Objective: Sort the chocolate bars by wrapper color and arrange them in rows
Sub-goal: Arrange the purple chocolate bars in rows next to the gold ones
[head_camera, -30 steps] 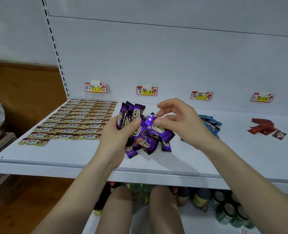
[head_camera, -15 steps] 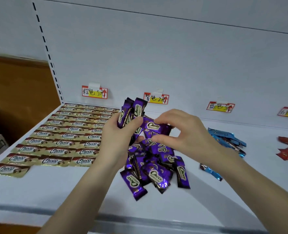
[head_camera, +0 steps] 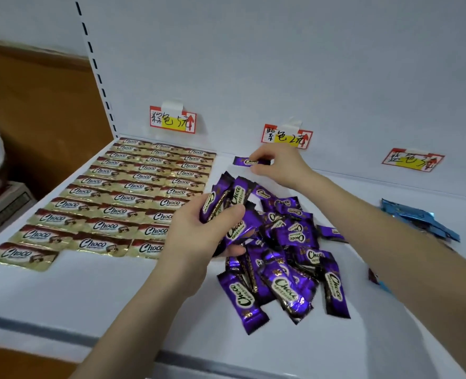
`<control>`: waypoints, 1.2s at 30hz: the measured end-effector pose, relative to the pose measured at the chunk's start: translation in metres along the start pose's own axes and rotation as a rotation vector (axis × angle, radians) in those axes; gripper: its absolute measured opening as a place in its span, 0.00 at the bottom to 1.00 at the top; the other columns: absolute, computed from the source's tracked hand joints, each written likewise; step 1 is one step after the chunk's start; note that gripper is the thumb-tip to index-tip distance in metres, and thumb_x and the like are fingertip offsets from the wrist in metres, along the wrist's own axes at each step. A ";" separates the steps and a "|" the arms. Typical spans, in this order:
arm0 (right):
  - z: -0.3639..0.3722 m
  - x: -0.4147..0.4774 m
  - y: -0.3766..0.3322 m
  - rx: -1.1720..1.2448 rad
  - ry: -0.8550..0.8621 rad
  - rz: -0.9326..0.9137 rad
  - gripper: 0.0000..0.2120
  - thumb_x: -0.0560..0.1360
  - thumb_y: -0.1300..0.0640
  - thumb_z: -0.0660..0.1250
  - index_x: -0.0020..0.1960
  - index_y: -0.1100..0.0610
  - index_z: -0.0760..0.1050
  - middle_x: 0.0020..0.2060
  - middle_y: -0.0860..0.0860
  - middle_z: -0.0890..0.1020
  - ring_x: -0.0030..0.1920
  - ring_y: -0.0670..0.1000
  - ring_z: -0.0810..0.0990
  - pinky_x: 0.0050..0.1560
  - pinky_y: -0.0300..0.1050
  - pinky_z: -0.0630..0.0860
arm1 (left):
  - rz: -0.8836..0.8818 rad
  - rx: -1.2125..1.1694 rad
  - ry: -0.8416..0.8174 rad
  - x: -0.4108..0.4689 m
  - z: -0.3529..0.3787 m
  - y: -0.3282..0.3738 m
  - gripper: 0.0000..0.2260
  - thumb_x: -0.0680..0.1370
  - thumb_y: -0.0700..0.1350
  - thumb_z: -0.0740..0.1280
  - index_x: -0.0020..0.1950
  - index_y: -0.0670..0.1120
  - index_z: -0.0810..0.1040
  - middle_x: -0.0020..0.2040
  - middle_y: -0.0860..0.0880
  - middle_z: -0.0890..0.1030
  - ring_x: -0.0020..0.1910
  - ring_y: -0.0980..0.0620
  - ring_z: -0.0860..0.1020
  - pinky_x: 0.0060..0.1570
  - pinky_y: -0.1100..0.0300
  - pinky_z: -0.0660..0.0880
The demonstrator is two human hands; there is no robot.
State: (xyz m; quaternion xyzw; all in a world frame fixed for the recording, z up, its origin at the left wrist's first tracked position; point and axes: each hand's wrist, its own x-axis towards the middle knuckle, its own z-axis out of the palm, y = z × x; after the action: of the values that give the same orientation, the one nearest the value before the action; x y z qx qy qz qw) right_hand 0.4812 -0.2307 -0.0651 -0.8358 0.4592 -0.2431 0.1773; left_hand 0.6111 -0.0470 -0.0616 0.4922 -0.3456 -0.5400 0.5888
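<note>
Left of your left hand [head_camera: 199, 236] the gold bars [head_camera: 133, 198] lie flat in three columns of about eleven rows, with one more bar alone at the near left corner, so roughly thirty-four, though the far rows are too small to count surely. Your left hand is curled around a bunch of purple bars [head_camera: 226, 203], about four of them standing up out of your fist, thumb pressed across their fronts. Just right of that hand and below it sits the loose purple pile [head_camera: 289, 258]; a dozen or so wrappers show, overlapping too much for a firm count. Your right hand [head_camera: 281, 165] reaches out beyond the pile toward the back wall, arm stretched, fingertips pinching one end of a single purple bar [head_camera: 249, 161] that lies flat on the white shelf [head_camera: 89, 291], straight across, well apart from the pile. Three price tags hang on the wall: one [head_camera: 173, 120] beyond the gold rows, one [head_camera: 286, 136] just above your right hand, one [head_camera: 413, 160] to its right. A heap of blue bars [head_camera: 417, 218] lies right of your right forearm, number unclear.
</note>
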 end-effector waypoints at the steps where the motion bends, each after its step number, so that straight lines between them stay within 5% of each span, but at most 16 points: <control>1: 0.007 0.005 0.004 -0.016 -0.009 0.005 0.09 0.72 0.62 0.68 0.52 0.62 0.79 0.48 0.53 0.80 0.49 0.50 0.76 0.49 0.36 0.70 | -0.007 0.003 -0.008 0.000 -0.001 -0.001 0.03 0.74 0.39 0.69 0.46 0.44 0.78 0.36 0.48 0.84 0.34 0.51 0.83 0.25 0.64 0.75; 7: 0.018 0.010 0.022 -0.131 -0.045 0.048 0.12 0.75 0.57 0.65 0.56 0.60 0.78 0.54 0.55 0.80 0.56 0.54 0.76 0.57 0.44 0.70 | -0.025 0.000 -0.017 0.001 -0.004 -0.003 0.03 0.74 0.39 0.69 0.47 0.44 0.79 0.37 0.46 0.83 0.34 0.50 0.81 0.23 0.65 0.74; 22: 0.022 0.005 0.034 -0.291 -0.091 -0.112 0.17 0.79 0.52 0.59 0.63 0.60 0.73 0.62 0.55 0.74 0.63 0.55 0.70 0.61 0.43 0.64 | -0.012 -0.028 0.003 0.001 -0.003 -0.001 0.05 0.74 0.39 0.68 0.48 0.44 0.79 0.36 0.50 0.84 0.35 0.51 0.83 0.23 0.64 0.74; 36: 0.025 0.007 0.030 -0.227 -0.108 -0.110 0.15 0.80 0.53 0.56 0.61 0.58 0.75 0.59 0.56 0.75 0.61 0.54 0.70 0.59 0.44 0.66 | -0.003 -0.029 0.011 0.002 -0.002 -0.003 0.04 0.74 0.38 0.68 0.45 0.46 0.79 0.36 0.49 0.84 0.34 0.51 0.82 0.23 0.64 0.74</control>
State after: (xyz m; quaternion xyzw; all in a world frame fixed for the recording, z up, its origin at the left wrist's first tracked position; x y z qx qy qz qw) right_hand 0.4780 -0.2503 -0.0998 -0.8863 0.4269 -0.1538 0.0924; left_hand 0.6124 -0.0479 -0.0654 0.4869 -0.3338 -0.5432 0.5971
